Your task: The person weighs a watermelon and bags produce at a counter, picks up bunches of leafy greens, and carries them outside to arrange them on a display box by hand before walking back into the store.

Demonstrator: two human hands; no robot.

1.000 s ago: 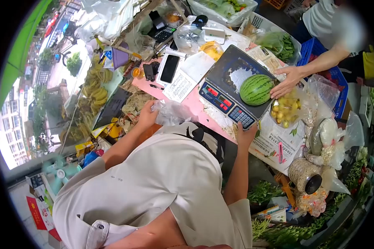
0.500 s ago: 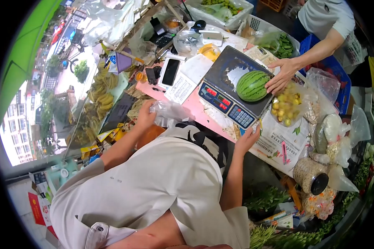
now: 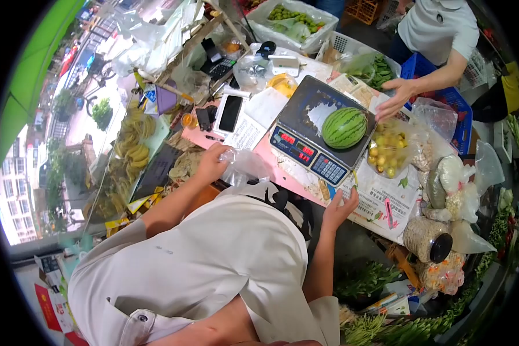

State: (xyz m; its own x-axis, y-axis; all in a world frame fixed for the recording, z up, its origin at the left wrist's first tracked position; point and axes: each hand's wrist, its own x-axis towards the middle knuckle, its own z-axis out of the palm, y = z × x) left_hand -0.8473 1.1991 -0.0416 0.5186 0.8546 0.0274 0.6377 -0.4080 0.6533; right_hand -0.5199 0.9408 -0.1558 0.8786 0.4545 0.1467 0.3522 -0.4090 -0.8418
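Observation:
My left hand is closed on a clear plastic bag at the table's near edge. My right hand has its fingers apart with nothing in them, by the table edge just below a digital scale. On the scale's dark, worn platform lies a striped green watermelon. Red digits glow on the display. Across the table, another person's hand hovers open, apart from the watermelon. Beside the scale sits a bag of yellow-green fruit.
Left of the scale lie a phone, a printed sheet and a card terminal. Bananas are at the far left. A jar and several filled bags crowd the right end. A blue crate stands behind.
The other person's hand has come off the watermelon and drawn back. My right hand has moved slightly down from the scale's corner, its fingers spreading. My left hand still grips the plastic bag.

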